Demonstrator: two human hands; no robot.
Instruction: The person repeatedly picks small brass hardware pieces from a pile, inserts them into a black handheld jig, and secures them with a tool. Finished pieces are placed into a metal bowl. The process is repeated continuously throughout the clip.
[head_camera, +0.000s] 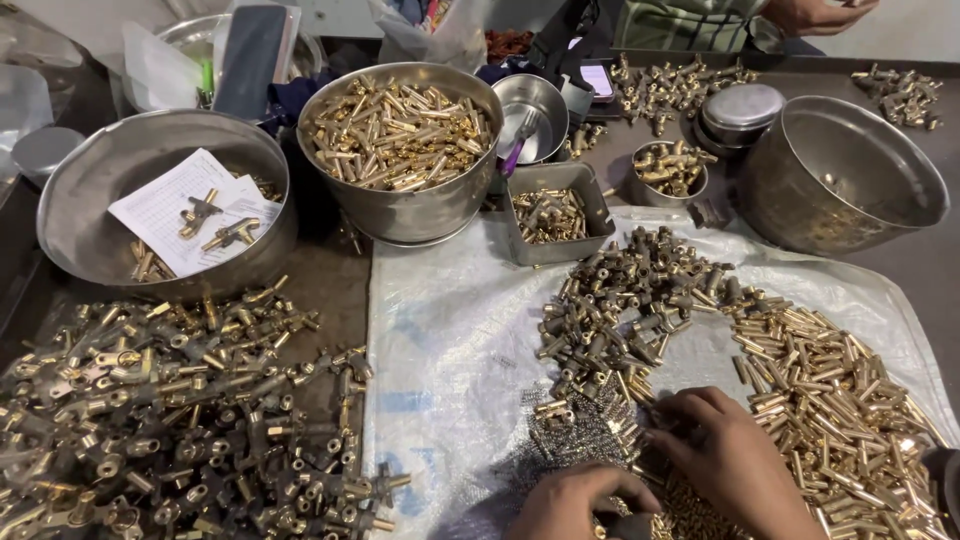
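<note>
My left hand (565, 502) is at the bottom edge, fingers curled around a small brass part and a dark piece. Just right of it, my right hand (730, 455) rests fingers-down on a pile of small brass pieces and tiny silvery springs (575, 435). Both hands work over a white plastic sheet (450, 340). Above them lies a heap of dull brass fittings (630, 300). At the right, a heap of shiny brass tubes (830, 385) sits by my right hand. Whether my right hand pinches a piece is hidden.
A big pile of brass valve bodies (170, 420) covers the left. Behind stand a steel bowl with paper (160, 200), a bowl full of brass tubes (400, 140), a square tin (555, 215), a small cup (668, 170) and a large steel bowl (840, 170). Another person sits at the far edge (815, 12).
</note>
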